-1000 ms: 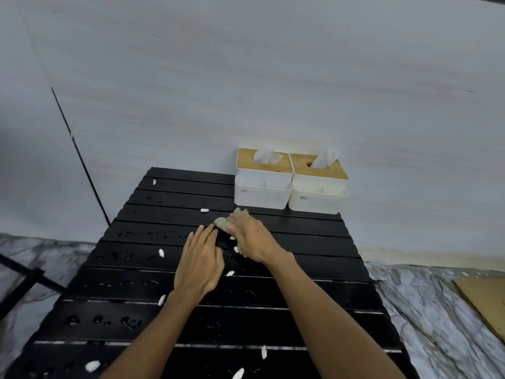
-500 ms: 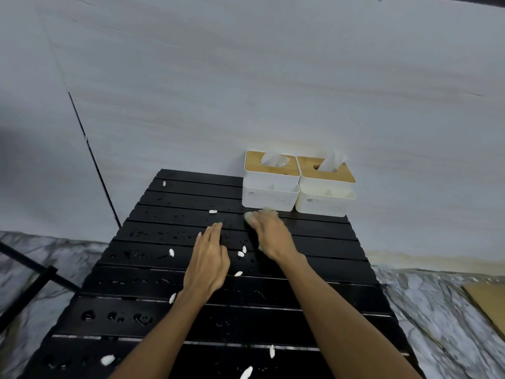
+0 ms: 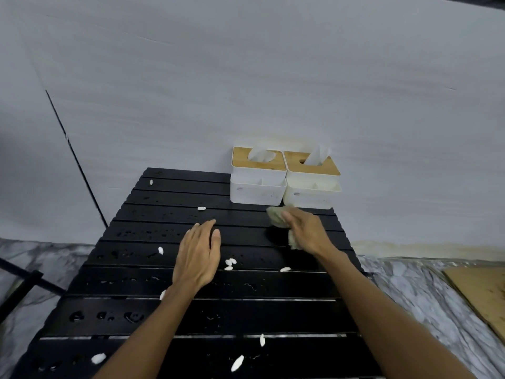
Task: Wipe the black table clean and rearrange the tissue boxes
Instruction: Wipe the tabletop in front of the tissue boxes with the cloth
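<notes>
The black table (image 3: 153, 318), a slatted top set against a pale wall (image 3: 246, 77), fills the lower part of the view, and everything here is placed from it. Its slats carry water droplets (image 3: 131, 316) and scattered white scraps (image 3: 237, 362), thickest on its near and left parts, so by my judgement the wiping step is in hand and far from finished; rearranging the boxes has not begun.

At the table's far right corner two tissue boxes stand side by side, touching or nearly so. The left tissue box (image 3: 258, 179) and the right tissue box (image 3: 312, 184) are each white with a wooden lid, and a white tissue sticks up through the slot of each lid. Each has an open tray along its front; what lies in those trays is too dim to tell.

The left hand (image 3: 198, 258) rests flat and spread near the table's middle, holding nothing, likely as a brace. The right hand (image 3: 303, 231) is on the far right part of the table, just in front of the boxes, curled over a crumpled greenish cloth (image 3: 276, 218) pressed to the slats.

The next move probably calls for sweeping the cloth toward the near edge, gathering scraps and water rather than pushing them into the gaps between slats.
</notes>
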`<state>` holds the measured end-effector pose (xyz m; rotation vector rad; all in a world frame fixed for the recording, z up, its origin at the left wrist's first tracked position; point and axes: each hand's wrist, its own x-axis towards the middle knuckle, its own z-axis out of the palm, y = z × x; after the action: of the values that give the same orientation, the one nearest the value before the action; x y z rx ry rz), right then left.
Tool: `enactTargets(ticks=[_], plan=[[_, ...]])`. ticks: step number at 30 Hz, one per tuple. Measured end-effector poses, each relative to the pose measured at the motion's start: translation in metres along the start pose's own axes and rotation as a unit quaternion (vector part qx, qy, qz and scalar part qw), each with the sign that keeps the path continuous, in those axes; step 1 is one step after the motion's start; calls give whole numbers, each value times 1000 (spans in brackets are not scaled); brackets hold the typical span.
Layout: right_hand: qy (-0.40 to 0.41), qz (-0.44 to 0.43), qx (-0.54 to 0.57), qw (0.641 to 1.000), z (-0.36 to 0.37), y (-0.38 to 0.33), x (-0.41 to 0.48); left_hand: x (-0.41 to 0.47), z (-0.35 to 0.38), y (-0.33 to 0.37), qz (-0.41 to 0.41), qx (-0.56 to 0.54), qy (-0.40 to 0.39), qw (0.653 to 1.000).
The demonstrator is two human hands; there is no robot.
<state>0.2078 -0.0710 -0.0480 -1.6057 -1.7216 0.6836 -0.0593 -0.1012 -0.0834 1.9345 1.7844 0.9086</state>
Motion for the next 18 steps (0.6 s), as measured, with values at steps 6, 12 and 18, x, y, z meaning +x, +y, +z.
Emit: enactTargets(ticks=[6,12,18], plan=[[-90,-80,-133,984,29,5,-18,3,5,-6,28,43,-12,999],[-132,-111,11,985,27,-5,-53,5,3,-3,23,30,-34,999],[123,20,116,985,-20,-3,-54,26,6,27,122,52,33,991]])
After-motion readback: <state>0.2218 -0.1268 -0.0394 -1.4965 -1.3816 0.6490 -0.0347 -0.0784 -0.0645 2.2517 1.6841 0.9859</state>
